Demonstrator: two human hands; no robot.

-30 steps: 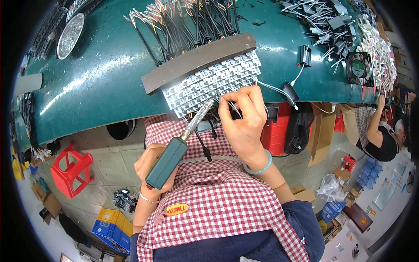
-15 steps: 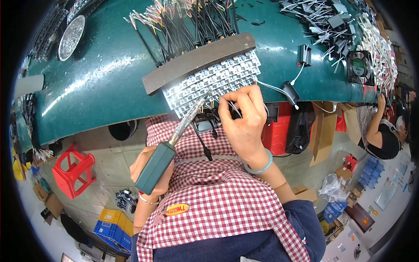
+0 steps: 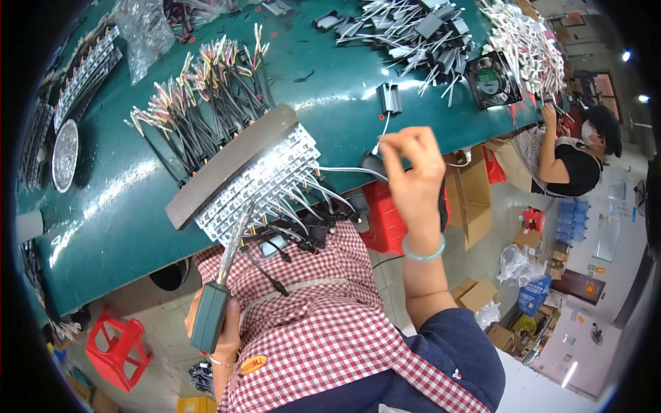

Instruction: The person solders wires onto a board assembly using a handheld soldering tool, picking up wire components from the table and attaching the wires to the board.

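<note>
My left hand (image 3: 231, 327) is closed around the green handle of a soldering iron (image 3: 210, 313). The iron's foil-wrapped shaft points up to white strips of small circuit boards (image 3: 265, 175), stacked in rows at the table's edge. A brown bar (image 3: 234, 162) lies along their far side. Coloured and white wires (image 3: 296, 196) hang off the strips' near side. My right hand (image 3: 420, 172) is raised right of the strips, fingertips pinched beside a thin white wire (image 3: 385, 125) that runs from a small black box (image 3: 390, 98); whether they hold it is unclear. A second dark box (image 3: 372, 162) is partly hidden behind that hand.
Black cables (image 3: 206, 110) with bare coloured ends lie beyond the bar. Piles of black boxes (image 3: 427, 34) and white wires (image 3: 527, 41) flank a fan (image 3: 492, 81). A metal dish (image 3: 65, 157) stands left. A red stool (image 3: 117, 351) is on the floor; another person (image 3: 568, 162) works at right.
My right hand has left the wires at the strips and moved right to the black boxes. My left hand keeps the soldering iron at the strips. The view has turned to the right.
</note>
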